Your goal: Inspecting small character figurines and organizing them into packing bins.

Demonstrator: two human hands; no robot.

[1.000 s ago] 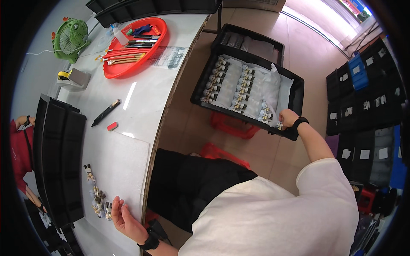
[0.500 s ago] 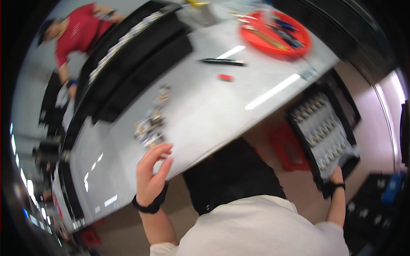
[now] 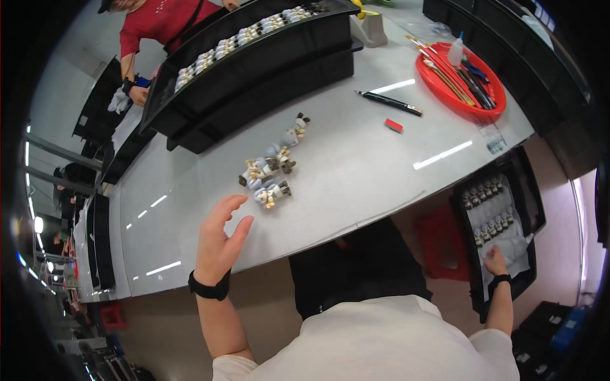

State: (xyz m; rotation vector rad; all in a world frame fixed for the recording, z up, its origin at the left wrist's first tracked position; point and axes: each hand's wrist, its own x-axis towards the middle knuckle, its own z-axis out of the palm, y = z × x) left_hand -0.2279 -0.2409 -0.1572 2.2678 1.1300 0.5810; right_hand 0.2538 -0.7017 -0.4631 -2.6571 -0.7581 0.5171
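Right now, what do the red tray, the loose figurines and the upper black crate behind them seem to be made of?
Red tray: apparently smooth, slightly glossy plastic; even colour, rounded rim.
Loose figurines: probably painted resin or plastic, by their rounded shapes; which, I cannot tell.
Upper black crate: likely satin plastic; soft sheen on its walls.

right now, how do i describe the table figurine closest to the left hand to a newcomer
On the pale table, on the person's side of the stacked black trays, lies a loose line of small figurines. The wanted figurine has a white body and dark feet pointing right. Unlike its neighbours, it sits at the line's near end, closest to the left hand.
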